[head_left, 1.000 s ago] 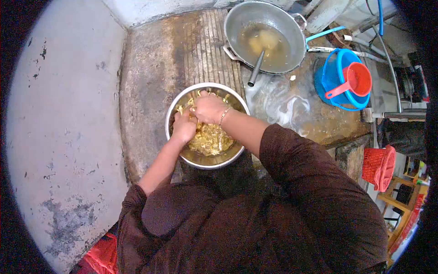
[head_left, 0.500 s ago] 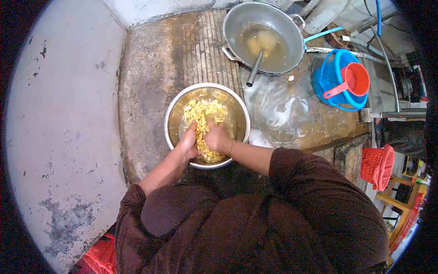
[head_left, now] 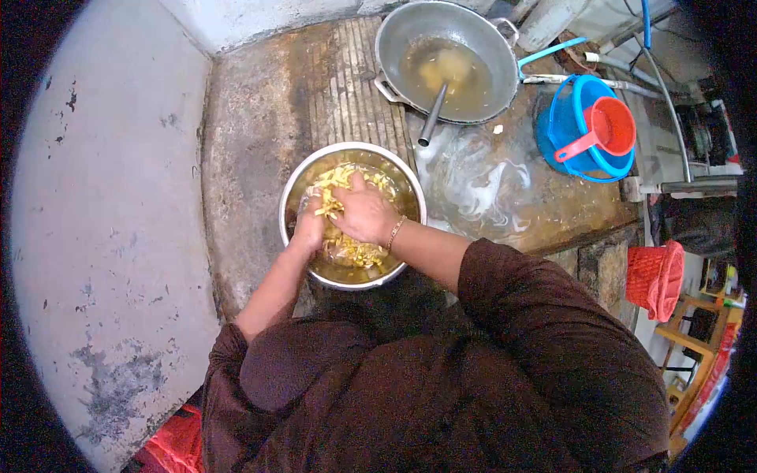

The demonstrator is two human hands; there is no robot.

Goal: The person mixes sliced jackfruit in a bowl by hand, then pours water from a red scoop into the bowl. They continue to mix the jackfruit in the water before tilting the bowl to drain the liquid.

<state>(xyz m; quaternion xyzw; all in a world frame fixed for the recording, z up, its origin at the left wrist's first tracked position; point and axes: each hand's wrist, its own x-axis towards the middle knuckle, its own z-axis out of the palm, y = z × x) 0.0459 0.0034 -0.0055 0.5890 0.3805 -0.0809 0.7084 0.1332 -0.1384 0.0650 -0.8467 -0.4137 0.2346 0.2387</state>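
A round steel basin point(head_left: 419, 225) stands on the worn floor slab, with chopped yellow pieces point(head_left: 355, 251) in liquid inside it. Both of my hands are in the basin. My left hand point(head_left: 310, 226) is at the left side, its fingers partly hidden among the yellow pieces. Just right of it, my right hand point(head_left: 367, 213) lies palm down over the pieces with its fingers spread, and some yellow bits show between the two hands. A thin bracelet point(head_left: 397, 231) circles my right wrist.
Behind the basin to the right sits a large wok point(head_left: 394, 47) with cloudy liquid and a ladle point(head_left: 434, 114). Further right stands a blue bucket point(head_left: 556, 130) holding a red dipper point(head_left: 613, 126). Foamy water point(head_left: 485, 185) spreads over the slab; a red basket point(head_left: 650, 280) is at the right.
My right hand has risen out of the yellow pieces and now shows its back. My left hand has shifted slightly left and up. The view has moved a little.
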